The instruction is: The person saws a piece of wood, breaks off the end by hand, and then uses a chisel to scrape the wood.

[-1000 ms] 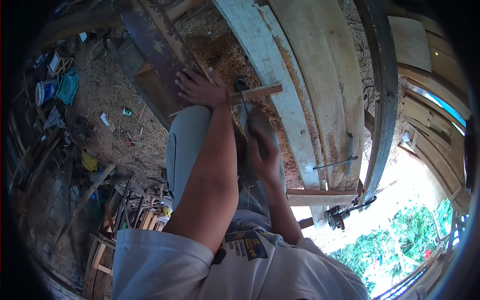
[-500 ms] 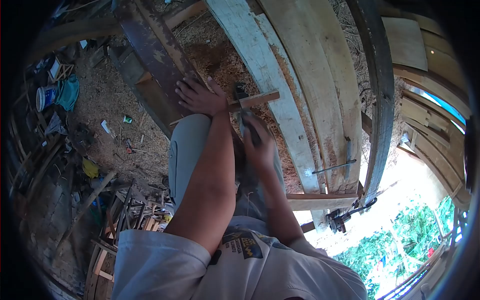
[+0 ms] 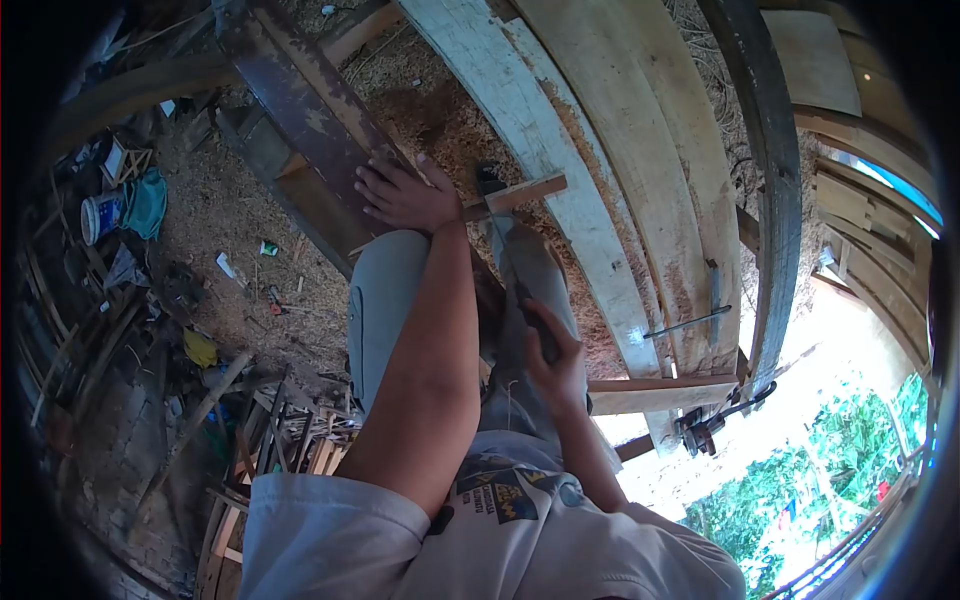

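Observation:
My left hand (image 3: 408, 196) lies flat with spread fingers on a brown-painted plank (image 3: 312, 112), its wrist beside a narrow wooden strip (image 3: 522, 194). The strip's free end sticks out to the right, over the edge of a white-painted board. In my right hand (image 3: 557, 362) is the dark handle of a handsaw (image 3: 541, 328), closed in the fingers. Its thin blade runs up from my fist and meets the strip just right of my left wrist. My left forearm passes over my bent knee.
Long boards, one a white-painted board (image 3: 560, 190), lie to the right. A clamp-like metal tool (image 3: 700, 432) is near their lower end. Sawdust covers the ground. A white bucket (image 3: 101, 217), a teal bag (image 3: 146, 204) and scrap wood lie at left.
My right hand has drawn the handsaw back toward my body, so more of the blade shows below the strip. My left hand keeps its place on the plank. The view has shifted slightly.

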`<state>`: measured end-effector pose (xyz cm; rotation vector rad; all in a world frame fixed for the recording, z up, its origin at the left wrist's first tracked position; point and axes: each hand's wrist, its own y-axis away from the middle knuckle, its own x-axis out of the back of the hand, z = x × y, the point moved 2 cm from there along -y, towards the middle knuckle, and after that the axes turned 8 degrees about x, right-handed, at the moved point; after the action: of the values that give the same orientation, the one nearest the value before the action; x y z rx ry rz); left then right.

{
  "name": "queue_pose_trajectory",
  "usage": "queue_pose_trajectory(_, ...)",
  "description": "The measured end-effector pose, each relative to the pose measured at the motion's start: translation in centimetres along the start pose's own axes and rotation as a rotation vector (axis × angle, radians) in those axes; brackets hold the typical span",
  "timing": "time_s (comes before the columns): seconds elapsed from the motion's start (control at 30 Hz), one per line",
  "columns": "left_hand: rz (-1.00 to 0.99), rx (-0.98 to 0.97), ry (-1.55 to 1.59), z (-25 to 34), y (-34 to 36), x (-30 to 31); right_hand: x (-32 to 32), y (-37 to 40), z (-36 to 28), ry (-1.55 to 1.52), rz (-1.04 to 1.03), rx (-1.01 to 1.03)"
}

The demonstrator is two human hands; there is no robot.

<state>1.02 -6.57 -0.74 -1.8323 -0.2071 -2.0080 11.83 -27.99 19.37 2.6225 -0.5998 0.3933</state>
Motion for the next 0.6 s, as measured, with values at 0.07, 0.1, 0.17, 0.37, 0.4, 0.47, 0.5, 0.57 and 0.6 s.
queue_pose_trajectory(0.07, 0.020, -0.008, 0.006, -0.6, 0.4, 0.2, -1.0, -0.8, 1.2, -0.064, 0.024, -0.039)
queue_pose_trajectory(0.1, 0.054, -0.012, 0.031, 0.0, 0.1, 0.1, -3.1, -4.0, 1.3, -0.071, 0.037, -0.037)
queue_pose_trajectory(0.17, 0.054, -0.009, 0.023, 0.1, 0.2, -0.1, -4.7, -7.8, 1.8, -0.005, -0.005, -0.075)
queue_pose_trajectory(0.37, -0.016, -0.015, -0.003, -0.4, 0.3, 0.2, -0.2, -0.1, -0.7, -0.018, 0.020, -0.088)
queue_pose_trajectory(0.4, -0.008, -0.017, 0.005, -0.1, 0.0, 0.0, -1.2, -1.8, -0.3, -0.016, 0.025, -0.088)
queue_pose_trajectory(0.47, -0.008, -0.012, 0.010, 0.1, 0.0, -0.3, -4.3, -7.7, 1.3, -0.006, 0.028, -0.060)
queue_pose_trajectory(0.5, -0.012, -0.007, 0.001, -0.2, 0.2, -0.3, -4.0, -8.1, 1.1, -0.074, -0.001, -0.113)
queue_pose_trajectory(0.57, -0.023, -0.010, 0.000, -0.4, 0.7, 0.5, -2.8, -3.1, 0.1, -0.068, 0.033, -0.115)
queue_pose_trajectory(0.6, -0.020, -0.010, 0.008, 0.1, 0.4, 0.2, -2.3, -2.1, -0.3, -0.066, 0.068, -0.100)
